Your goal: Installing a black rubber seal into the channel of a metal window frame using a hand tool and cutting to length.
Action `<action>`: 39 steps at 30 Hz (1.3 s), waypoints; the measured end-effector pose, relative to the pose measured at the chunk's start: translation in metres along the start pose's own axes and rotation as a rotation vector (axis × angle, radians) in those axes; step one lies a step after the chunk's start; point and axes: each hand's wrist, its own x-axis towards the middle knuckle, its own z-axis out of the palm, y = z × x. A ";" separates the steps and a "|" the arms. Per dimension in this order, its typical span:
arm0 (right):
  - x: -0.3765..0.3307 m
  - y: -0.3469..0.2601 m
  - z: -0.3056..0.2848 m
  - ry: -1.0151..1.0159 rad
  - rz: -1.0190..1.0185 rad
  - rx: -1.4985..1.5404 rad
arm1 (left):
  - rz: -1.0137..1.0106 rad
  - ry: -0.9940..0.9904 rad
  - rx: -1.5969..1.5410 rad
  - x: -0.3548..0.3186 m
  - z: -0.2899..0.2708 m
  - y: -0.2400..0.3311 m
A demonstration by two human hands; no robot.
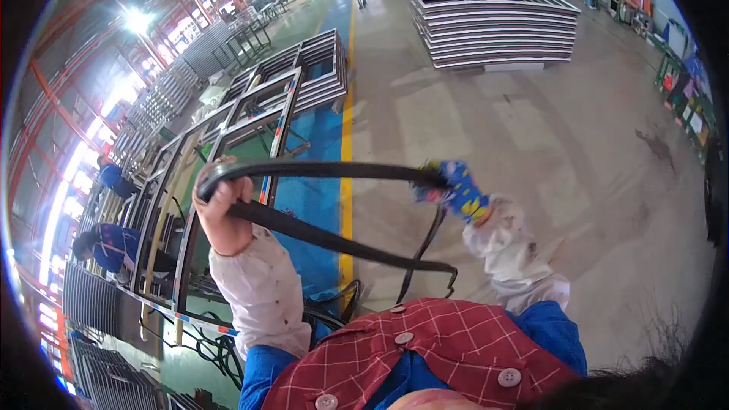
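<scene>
A long black rubber sealing strip (pixel 326 169) is stretched between my two hands in front of my chest. My left hand (pixel 222 209), bare, is closed around the strip where it folds back on itself. The lower run slants down to the right and ends in a bent loose tail near my apron. My right hand (pixel 459 190), in a blue patterned glove, is closed on the other end of the upper run; another length hangs below it. Loose black strips (pixel 216 353) lie tangled at the lower left, beside a large metal window frame (pixel 287 110).
Stacked frames (pixel 501 34) stand far ahead, and more (pixel 323 95) lie to the left. Two people in blue, one nearer (pixel 118 247) and one farther (pixel 114 178), are beyond the window frame. A yellow floor line (pixel 348 137) borders a blue lane. Benches (pixel 687 99) line the right wall.
</scene>
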 end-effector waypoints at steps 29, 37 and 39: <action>0.228 0.188 -0.173 0.407 0.123 -0.541 | -0.116 0.186 0.108 0.208 -0.290 -0.213; 0.226 0.285 -0.220 0.710 -0.002 -0.062 | -0.446 0.145 -0.175 0.212 -0.308 -0.398; 0.230 0.326 -0.235 0.787 -0.015 0.076 | -0.477 0.177 -0.044 0.221 -0.315 -0.438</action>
